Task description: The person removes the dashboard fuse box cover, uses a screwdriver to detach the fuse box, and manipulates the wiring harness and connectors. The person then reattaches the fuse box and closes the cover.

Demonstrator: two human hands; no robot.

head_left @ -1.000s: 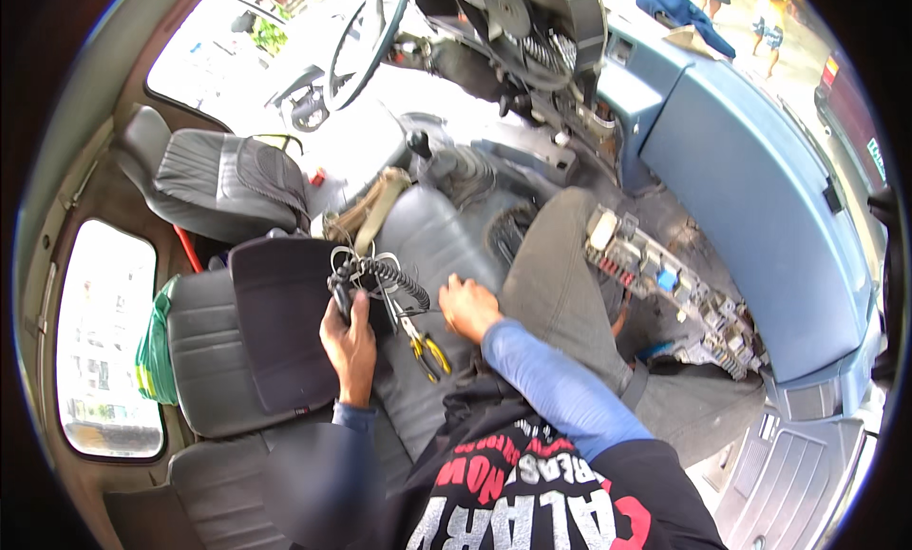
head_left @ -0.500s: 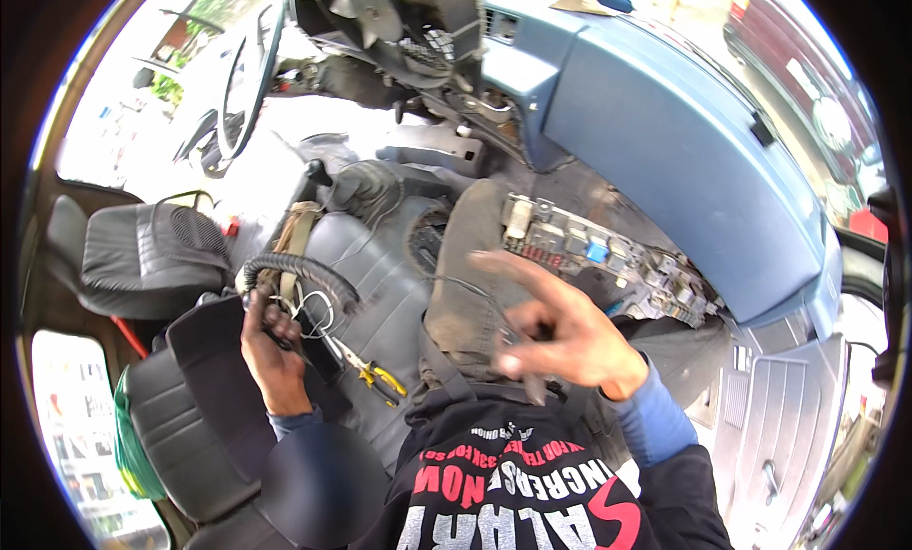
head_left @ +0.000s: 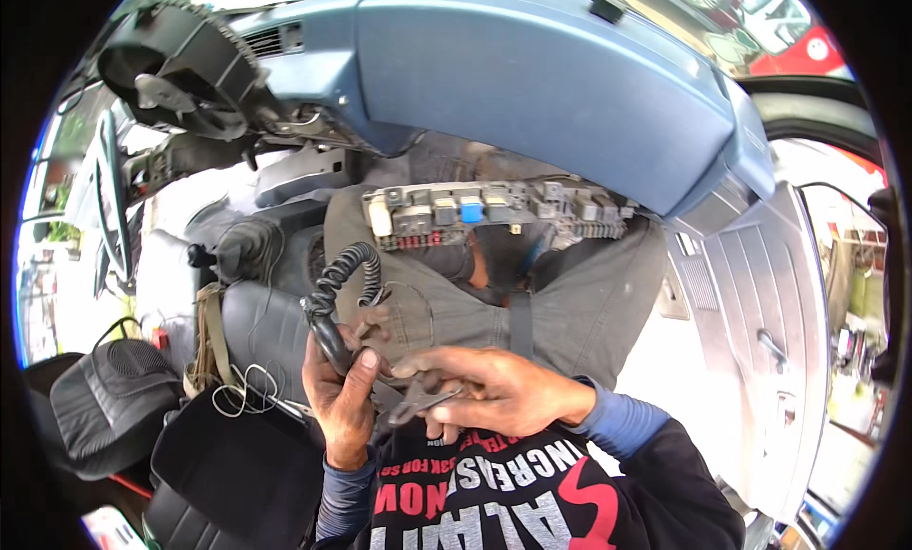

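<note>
My left hand [head_left: 340, 398] is closed around a black corrugated cable sleeve [head_left: 328, 336]. The sleeve curls upward in a loop, and thin wires stick out near its far end. Close beside it, at the front of my shirt, my right hand [head_left: 508, 390] has its fingers pinched together. Between those fingers shows a thin grey piece [head_left: 410, 407], which I cannot make out. Ahead of both hands, a fuse and relay panel [head_left: 518, 208] lies across my legs, with a blue relay [head_left: 471, 211] among several dark ones.
A blue dashboard [head_left: 541, 66] spans the far side. The gear lever [head_left: 198, 256] and a white cable loop [head_left: 242, 393] over the seat are to the left. A black blower housing [head_left: 180, 70] hangs at the far left. The door panel [head_left: 750, 312] stands on the right.
The view has turned right. My left hand has brought the corrugated sleeve from the seat to in front of me. My right hand has come in beside it and closed. The yellow-handled pliers no longer show.
</note>
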